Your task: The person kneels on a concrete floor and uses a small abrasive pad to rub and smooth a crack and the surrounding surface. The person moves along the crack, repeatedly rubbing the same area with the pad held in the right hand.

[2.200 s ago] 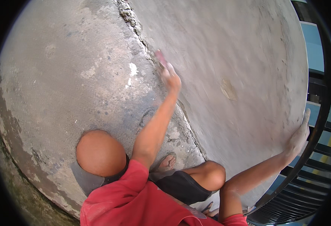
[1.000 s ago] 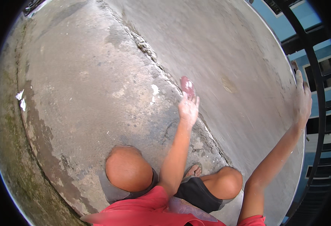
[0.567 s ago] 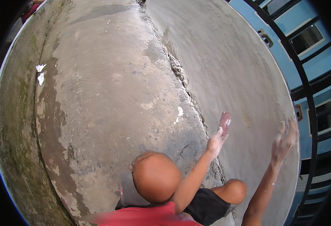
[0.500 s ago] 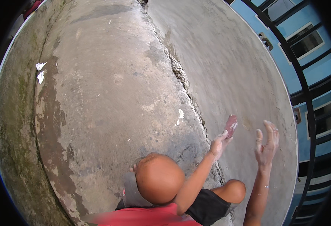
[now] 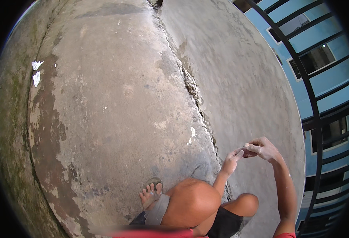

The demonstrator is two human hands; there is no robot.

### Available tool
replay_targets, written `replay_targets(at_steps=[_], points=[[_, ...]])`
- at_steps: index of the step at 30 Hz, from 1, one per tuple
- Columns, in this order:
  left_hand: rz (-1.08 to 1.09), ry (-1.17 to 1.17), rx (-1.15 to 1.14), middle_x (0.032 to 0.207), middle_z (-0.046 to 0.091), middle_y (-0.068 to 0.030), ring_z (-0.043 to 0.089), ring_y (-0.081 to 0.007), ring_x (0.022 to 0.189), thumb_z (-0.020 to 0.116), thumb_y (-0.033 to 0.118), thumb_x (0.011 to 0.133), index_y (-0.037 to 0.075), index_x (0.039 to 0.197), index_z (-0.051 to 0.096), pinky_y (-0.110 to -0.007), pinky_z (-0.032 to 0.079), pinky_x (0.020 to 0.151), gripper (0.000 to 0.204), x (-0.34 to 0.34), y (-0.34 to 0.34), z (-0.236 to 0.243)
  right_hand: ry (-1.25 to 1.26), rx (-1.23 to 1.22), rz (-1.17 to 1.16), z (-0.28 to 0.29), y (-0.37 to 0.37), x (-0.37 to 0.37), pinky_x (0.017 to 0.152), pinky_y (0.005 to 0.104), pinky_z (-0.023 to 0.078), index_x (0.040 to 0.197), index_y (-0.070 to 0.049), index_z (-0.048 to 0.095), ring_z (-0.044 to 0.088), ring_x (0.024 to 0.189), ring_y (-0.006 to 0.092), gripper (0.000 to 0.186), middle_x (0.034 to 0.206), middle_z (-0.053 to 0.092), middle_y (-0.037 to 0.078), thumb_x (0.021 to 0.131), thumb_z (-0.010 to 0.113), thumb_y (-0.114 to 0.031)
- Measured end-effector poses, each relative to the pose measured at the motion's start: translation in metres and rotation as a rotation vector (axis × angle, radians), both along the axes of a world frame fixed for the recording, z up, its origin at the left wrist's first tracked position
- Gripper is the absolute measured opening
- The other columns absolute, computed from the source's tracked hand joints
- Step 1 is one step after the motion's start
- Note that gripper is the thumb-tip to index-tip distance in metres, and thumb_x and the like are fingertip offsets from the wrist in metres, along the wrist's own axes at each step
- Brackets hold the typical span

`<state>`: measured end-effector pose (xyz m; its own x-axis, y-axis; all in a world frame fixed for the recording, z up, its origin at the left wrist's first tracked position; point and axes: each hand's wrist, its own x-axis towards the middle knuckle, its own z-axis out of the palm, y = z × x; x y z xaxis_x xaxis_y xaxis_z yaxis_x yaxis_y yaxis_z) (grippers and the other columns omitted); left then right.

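In front of the grey wall, a small dark red piece (image 5: 249,153) that looks like folded sandpaper lies between my two hands, mostly covered by fingers. Its near end is pinched by my left hand (image 5: 232,159), whose fingers are whitened with dust. My right hand (image 5: 263,149) comes from the right with a bent wrist. Its dusty fingers and thumb close over the other end of the piece. Both hands are raised off the smooth grey cement wall (image 5: 242,87), just beyond my bent right knee (image 5: 246,202).
A rough crack (image 5: 192,89) runs between wall and concrete floor (image 5: 115,111). White scraps (image 5: 36,78) lie by a mossy low wall (image 5: 12,115) at left. Black metal bars (image 5: 313,93) stand at right before a blue building. My bare foot (image 5: 150,194) rests on the floor.
My right hand has moved left from open beside the wall and closed onto the dark red piece. The left hand has lowered slightly with it. My left knee has shifted right, uncovering the foot.
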<state>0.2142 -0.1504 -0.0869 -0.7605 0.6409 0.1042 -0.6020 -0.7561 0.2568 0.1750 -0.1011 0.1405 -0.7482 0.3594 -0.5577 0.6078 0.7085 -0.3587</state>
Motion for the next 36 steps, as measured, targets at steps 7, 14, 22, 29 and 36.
replay_targets(at_steps=[7, 14, 22, 29, 36], points=[[0.12, -0.26, -0.047, 0.126, 0.072, -0.0077, 0.062, -0.0143, 0.124, 0.065, 0.018, 0.108, 0.0, 0.13, 0.069, -0.031, 0.043, 0.111, 0.029, 0.018, 0.018, -0.02, -0.091, -0.118, -0.163, -0.046, 0.014, 0.006, 0.091, 0.0372, 0.061, 0.125, 0.009, 0.068, 0.075, 0.103, 0.0231, 0.051, 0.11, 0.076, 0.012, 0.094, 0.086, -0.027], [0.109, -0.163, -0.359, 0.125, 0.068, -0.0058, 0.062, -0.0137, 0.115, 0.066, 0.013, 0.105, 0.001, 0.125, 0.07, -0.029, 0.044, 0.107, 0.024, 0.004, 0.007, -0.05, 0.041, -0.469, -0.44, -0.105, 0.038, 0.044, 0.091, 0.0353, 0.055, 0.126, 0.005, 0.069, 0.072, 0.111, 0.0208, 0.034, 0.12, 0.075, 0.012, 0.101, 0.078, -0.017], [0.39, -0.232, -0.618, 0.136, 0.069, -0.0143, 0.063, -0.0232, 0.13, 0.064, 0.012, 0.103, 0.0, 0.132, 0.072, -0.036, 0.044, 0.116, 0.033, -0.05, -0.012, -0.105, 0.183, 0.246, 0.586, -0.128, 0.027, -0.012, 0.109, 0.0437, 0.051, 0.135, -0.003, 0.071, 0.068, 0.13, 0.0289, 0.037, 0.132, 0.076, 0.012, 0.099, 0.069, -0.013], [0.678, -0.552, -0.838, 0.135, 0.072, -0.0153, 0.067, -0.0257, 0.127, 0.06, 0.01, 0.106, -0.002, 0.139, 0.067, -0.036, 0.049, 0.113, 0.035, -0.097, -0.109, -0.103, 0.145, 1.121, 1.466, -0.194, 0.112, -0.053, 0.127, 0.0483, 0.038, 0.141, 0.001, 0.065, 0.056, 0.146, 0.031, 0.05, 0.148, 0.068, 0.014, 0.096, 0.058, -0.017], [0.868, -0.563, -1.363, 0.135, 0.072, -0.0235, 0.068, -0.0371, 0.129, 0.06, 0.017, 0.107, -0.002, 0.136, 0.068, -0.045, 0.049, 0.113, 0.036, -0.123, -0.22, -0.099, 0.196, 1.097, 1.367, -0.223, 0.161, -0.028, 0.136, 0.0472, 0.022, 0.159, 0.001, 0.052, 0.04, 0.16, 0.0288, 0.063, 0.166, 0.053, 0.013, 0.1, 0.054, -0.022]])
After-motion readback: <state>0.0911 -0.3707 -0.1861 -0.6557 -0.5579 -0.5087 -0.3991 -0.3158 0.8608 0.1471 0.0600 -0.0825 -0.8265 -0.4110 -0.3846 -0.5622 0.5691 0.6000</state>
